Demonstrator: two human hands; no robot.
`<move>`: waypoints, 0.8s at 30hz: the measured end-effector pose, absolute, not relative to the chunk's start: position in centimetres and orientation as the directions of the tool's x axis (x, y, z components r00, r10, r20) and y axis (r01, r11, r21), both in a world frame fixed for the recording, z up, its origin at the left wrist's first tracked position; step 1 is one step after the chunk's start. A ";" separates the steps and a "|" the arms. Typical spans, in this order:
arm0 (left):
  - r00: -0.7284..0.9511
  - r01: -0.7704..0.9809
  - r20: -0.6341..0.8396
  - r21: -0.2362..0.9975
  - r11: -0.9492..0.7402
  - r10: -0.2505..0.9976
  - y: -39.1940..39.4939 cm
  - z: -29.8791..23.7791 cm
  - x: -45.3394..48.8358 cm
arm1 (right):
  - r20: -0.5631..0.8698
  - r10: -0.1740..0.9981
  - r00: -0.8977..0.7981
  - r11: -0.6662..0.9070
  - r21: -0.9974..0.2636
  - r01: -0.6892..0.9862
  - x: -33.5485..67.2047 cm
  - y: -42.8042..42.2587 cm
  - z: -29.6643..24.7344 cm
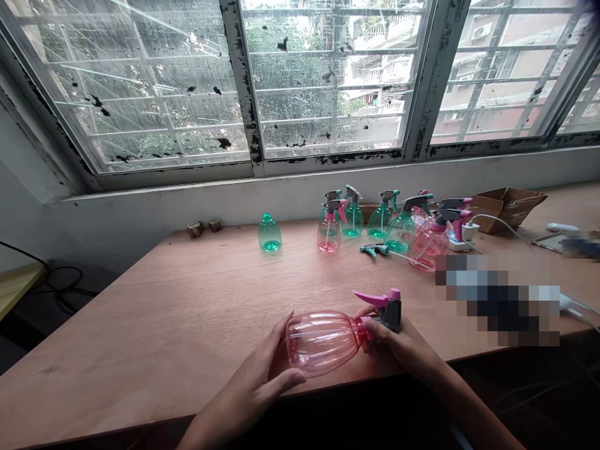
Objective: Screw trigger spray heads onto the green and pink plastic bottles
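A pink see-through spray bottle lies on its side near the front edge of the wooden table. My left hand is wrapped around its round base. My right hand grips the neck and the grey-and-pink trigger head, which points left. Both hands are closed on the bottle.
At the back stand a capless green bottle, a pink spray bottle and several green and pink ones. A loose green trigger head lies beside them. A cardboard box, a white plug with cable and a blurred patch are at right.
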State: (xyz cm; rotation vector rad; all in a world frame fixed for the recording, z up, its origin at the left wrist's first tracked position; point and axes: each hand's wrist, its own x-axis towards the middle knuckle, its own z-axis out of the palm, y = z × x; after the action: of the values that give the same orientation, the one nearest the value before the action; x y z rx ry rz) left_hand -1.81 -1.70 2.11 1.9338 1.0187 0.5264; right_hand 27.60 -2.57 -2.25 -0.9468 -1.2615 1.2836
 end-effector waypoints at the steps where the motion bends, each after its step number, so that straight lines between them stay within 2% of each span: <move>1: 0.578 0.454 -0.028 0.842 -0.293 0.815 -1.7 2.1 -1.8 | 0.128 0.983 -0.132 0.109 -0.983 -0.146 27.6 -2.6 -2.3; 24: 0.575 0.455 -0.048 0.848 -0.271 0.816 -1.9 2.3 -1.7 | 0.125 0.984 -0.127 0.108 -0.985 -0.133 27.6 -2.4 -2.2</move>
State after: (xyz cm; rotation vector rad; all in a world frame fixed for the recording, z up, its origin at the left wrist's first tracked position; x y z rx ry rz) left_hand -1.70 -1.85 2.31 1.9126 1.0245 0.5089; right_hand 27.64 -2.44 -2.16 -0.9633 -1.2649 1.2752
